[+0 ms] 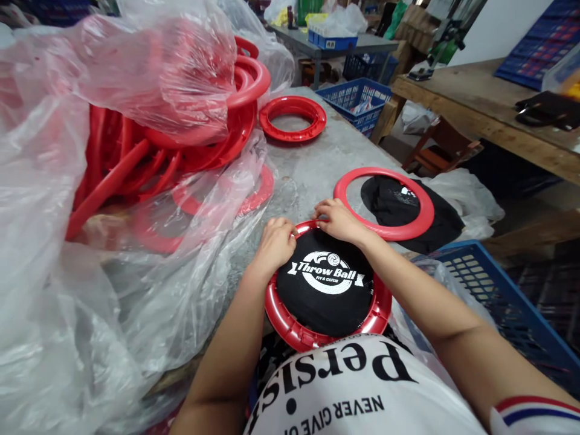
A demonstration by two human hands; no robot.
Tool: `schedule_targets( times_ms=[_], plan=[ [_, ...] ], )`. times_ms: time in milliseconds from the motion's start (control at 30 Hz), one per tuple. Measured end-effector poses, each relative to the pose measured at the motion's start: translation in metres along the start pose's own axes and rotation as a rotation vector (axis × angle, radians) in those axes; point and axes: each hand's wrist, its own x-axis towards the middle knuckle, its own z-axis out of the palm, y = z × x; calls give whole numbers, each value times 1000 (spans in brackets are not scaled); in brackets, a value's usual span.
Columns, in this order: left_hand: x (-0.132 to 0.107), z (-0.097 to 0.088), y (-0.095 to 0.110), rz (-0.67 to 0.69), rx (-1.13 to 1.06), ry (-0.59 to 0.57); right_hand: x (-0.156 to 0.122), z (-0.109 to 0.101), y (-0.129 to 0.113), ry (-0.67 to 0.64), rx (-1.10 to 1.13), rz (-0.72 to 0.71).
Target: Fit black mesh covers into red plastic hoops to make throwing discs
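Observation:
A red plastic ring lies at the table's near edge, against my shirt. Inside it sits a round black fabric disc printed "Throw Ball". My left hand is closed on the ring's far left rim, fingers curled over. At the far rim, slightly to the right, my right hand pinches the ring where the fabric meets it. The fingertips partly hide that edge. Beyond my right hand, a flat red ring rests partly over another black fabric disc.
Plastic sheeting covers the left side, around a heap of red rings. A single red ring lies further back on the grey table. A blue crate stands at the right, another blue basket behind.

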Motion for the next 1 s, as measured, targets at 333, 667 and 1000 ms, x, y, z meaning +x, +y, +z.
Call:
schedule_targets(
  times_ms=[333, 667, 1000],
  plan=[
    [-1, -2, -1, -53, -17, -29, 24, 28, -5, -167, 117, -153],
    [-4, -8, 3, -83, -44, -33, 20, 39, 13, -57, 462, -127],
    [-17, -3, 28, 46, 287, -134, 21, 40, 18, -74, 347, -146]
  ],
)
